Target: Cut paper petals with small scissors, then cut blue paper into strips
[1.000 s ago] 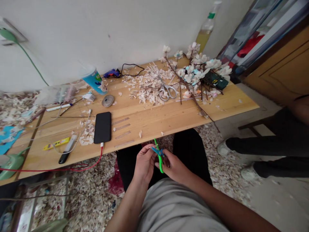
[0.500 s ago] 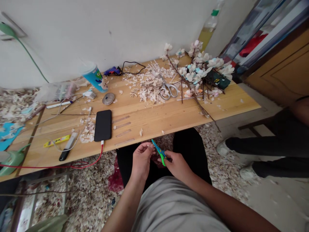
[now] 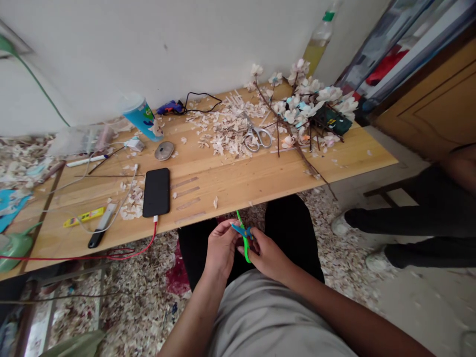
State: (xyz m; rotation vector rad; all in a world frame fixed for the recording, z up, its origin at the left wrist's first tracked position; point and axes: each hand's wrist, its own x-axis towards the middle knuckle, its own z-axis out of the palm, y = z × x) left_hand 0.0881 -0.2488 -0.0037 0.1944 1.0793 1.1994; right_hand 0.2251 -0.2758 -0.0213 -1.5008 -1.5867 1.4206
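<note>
My right hand (image 3: 269,252) is closed on the handles of a pair of green and blue scissors (image 3: 241,230), whose blades stand apart. Just left of it, my left hand (image 3: 220,248) is pinched around a small pale flake, mostly covered by the fingers, right by the scissor blades. Both hands are over my lap, just off the front edge of the wooden table (image 3: 238,183). On the tabletop lie many similar pale flakes (image 3: 226,136) and grey-handled scissors (image 3: 258,139).
White-flowered branches (image 3: 305,106) lie at the right, by a bottle (image 3: 318,44). A phone (image 3: 156,192) on a red cable, a box cutter (image 3: 103,225), a blue cup (image 3: 143,119) and a glue gun (image 3: 170,107) occupy the left half. Someone's legs (image 3: 386,218) are at the right.
The scissor blades have gone from closed to spread apart, the green one now pointing up toward the table edge. My left hand stays beside them; the view has shifted slightly.
</note>
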